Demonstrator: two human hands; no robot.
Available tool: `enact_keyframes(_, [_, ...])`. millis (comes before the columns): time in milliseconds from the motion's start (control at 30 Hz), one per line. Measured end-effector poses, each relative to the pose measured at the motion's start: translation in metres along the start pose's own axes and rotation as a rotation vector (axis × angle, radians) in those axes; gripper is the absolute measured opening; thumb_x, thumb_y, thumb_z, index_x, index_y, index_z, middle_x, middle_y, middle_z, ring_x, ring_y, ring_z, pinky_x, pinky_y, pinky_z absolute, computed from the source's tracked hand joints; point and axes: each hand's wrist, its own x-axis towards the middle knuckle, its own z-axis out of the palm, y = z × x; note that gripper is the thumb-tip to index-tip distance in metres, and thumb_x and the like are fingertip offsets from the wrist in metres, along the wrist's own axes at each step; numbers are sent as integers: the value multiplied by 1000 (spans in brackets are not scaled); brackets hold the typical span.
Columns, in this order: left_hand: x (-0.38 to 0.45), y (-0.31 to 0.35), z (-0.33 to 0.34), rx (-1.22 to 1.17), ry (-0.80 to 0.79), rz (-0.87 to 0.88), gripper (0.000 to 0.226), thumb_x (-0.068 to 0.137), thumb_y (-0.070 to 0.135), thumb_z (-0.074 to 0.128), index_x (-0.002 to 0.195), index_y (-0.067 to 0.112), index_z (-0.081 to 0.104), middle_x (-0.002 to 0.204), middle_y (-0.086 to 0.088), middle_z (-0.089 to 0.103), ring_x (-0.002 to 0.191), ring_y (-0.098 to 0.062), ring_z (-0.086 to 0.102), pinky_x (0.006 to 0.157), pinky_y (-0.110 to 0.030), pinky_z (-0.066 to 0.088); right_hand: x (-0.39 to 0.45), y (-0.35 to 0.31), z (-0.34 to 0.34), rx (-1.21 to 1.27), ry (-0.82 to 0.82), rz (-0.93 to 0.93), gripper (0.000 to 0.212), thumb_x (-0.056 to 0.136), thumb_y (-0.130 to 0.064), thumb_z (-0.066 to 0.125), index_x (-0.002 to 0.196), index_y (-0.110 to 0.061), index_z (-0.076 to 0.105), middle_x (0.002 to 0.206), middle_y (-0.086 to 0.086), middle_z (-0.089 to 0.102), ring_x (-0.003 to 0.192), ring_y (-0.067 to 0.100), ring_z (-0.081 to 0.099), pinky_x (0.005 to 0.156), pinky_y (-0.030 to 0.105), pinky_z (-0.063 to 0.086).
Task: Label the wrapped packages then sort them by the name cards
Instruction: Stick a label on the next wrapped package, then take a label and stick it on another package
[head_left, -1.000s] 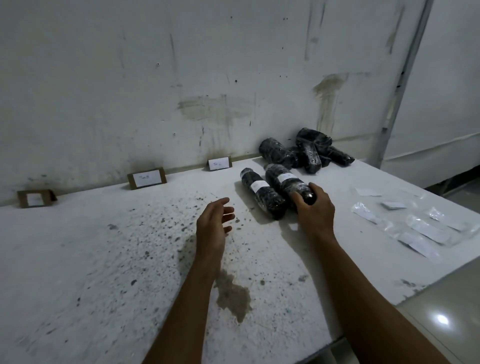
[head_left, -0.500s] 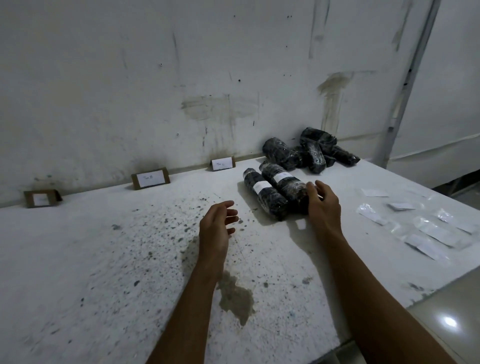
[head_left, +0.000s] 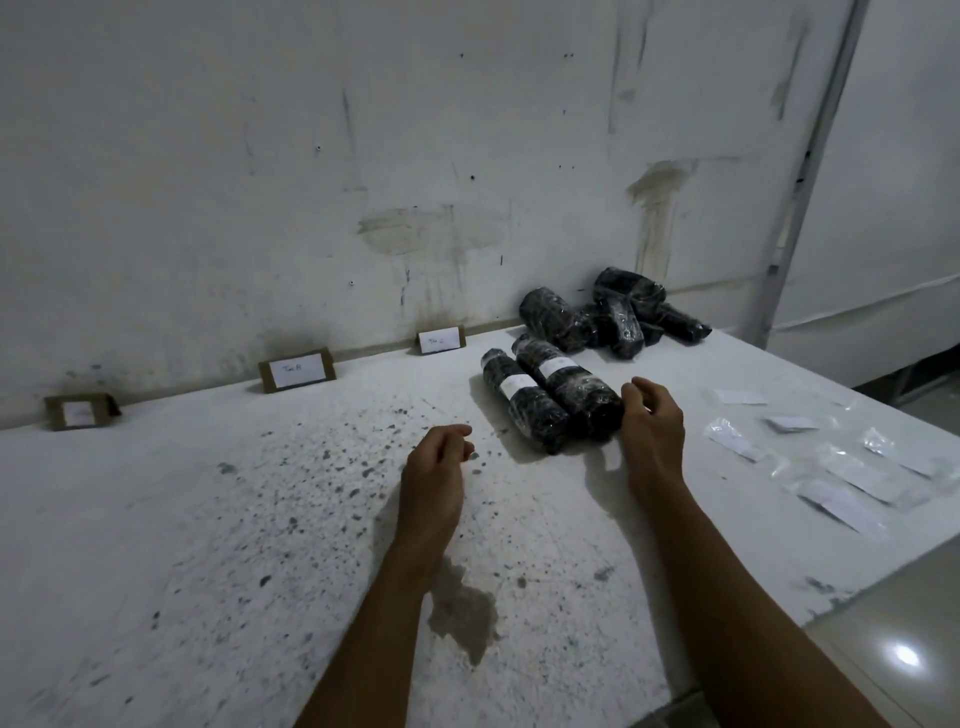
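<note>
Two black wrapped packages with white labels lie side by side on the table: the left one (head_left: 522, 402) and the right one (head_left: 569, 387). My right hand (head_left: 652, 426) hovers just right of the right package's near end, fingers loosely curled, holding nothing. My left hand (head_left: 439, 462) hangs over the table to the left of the packages, relaxed and holding nothing. A pile of unlabelled black packages (head_left: 618, 314) sits at the back by the wall. Three name cards lean on the wall: left (head_left: 80, 413), middle (head_left: 296, 370), right (head_left: 440, 340).
Several loose labels in clear sleeves (head_left: 852, 470) are spread on the table's right part. The white, speckled table (head_left: 208, 519) has a dark stain (head_left: 462, 608) near its front. The table's right edge drops to a shiny floor (head_left: 904, 639).
My right hand let go of the right labelled package and drew slightly back to its right side. The package now rests beside the other one. My left hand barely moved.
</note>
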Motion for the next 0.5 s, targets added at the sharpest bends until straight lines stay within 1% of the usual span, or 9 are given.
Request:
enact_keyframes(67, [1, -2, 4, 149, -33, 6, 26, 107, 29, 46, 117, 20, 68, 109, 2, 69, 98, -12, 62, 91, -36, 52, 3, 1, -4, 12, 10, 37, 36, 98, -34, 57, 128, -16, 64, 125, 4, 68, 115, 21, 61, 103, 37, 47])
enact_keyframes(133, [4, -1, 9, 254, -47, -8, 23, 105, 30, 48, 112, 19, 67, 104, 1, 68, 90, -12, 61, 85, -36, 51, 10, 0, -7, 0, 13, 64, 33, 97, -36, 57, 123, -17, 65, 120, 5, 69, 109, 22, 64, 103, 44, 50])
enact_keyframes(167, [7, 2, 10, 299, -55, -19, 23, 104, 31, 48, 109, 18, 66, 102, 0, 68, 89, -15, 61, 84, -37, 52, 13, -1, -9, -5, 0, 72, 32, 97, -35, 57, 122, -17, 64, 119, 6, 69, 104, 22, 66, 101, 44, 52])
enact_keyframes(233, [17, 9, 15, 441, -74, -43, 23, 102, 36, 49, 108, 20, 64, 101, 1, 67, 93, -22, 64, 86, -40, 54, 22, 1, -11, -2, -20, 76, 30, 96, -31, 58, 121, -15, 64, 116, 7, 69, 90, 17, 68, 89, 40, 58])
enact_keyframes(267, [25, 11, 16, 533, -78, -53, 22, 101, 40, 50, 106, 23, 63, 102, 1, 68, 95, -24, 65, 88, -40, 54, 27, 2, -12, -5, -36, 66, 30, 95, -30, 59, 121, -14, 64, 115, 7, 69, 88, 16, 69, 84, 38, 60])
enact_keyframes(333, [42, 14, 20, 660, -60, -57, 20, 99, 46, 49, 102, 29, 59, 101, 1, 69, 94, -24, 67, 90, -38, 54, 42, 9, -16, -50, -63, 35, 28, 93, -30, 59, 117, -16, 64, 109, 5, 70, 93, 19, 71, 85, 45, 61])
enact_keyframes(367, [47, 16, 18, 675, -42, -50, 19, 98, 47, 49, 100, 30, 59, 100, 1, 71, 91, -24, 69, 89, -39, 55, 45, 8, -17, -70, -85, 17, 26, 94, -26, 59, 117, -15, 63, 106, 4, 69, 94, 19, 72, 85, 49, 61])
enact_keyframes(433, [60, 15, 20, 680, -4, -31, 17, 98, 46, 49, 96, 31, 58, 95, 2, 71, 84, -22, 71, 88, -41, 57, 58, 11, -17, -111, -125, -3, 23, 100, -15, 55, 122, -10, 61, 107, 6, 67, 91, 16, 72, 78, 50, 63])
enact_keyframes(500, [69, 11, 23, 661, 26, -2, 16, 100, 40, 50, 95, 29, 60, 90, 4, 71, 77, -20, 71, 85, -42, 59, 70, 11, -12, -189, -147, -65, 22, 101, -12, 54, 122, -9, 60, 109, 7, 67, 83, 11, 73, 69, 41, 64])
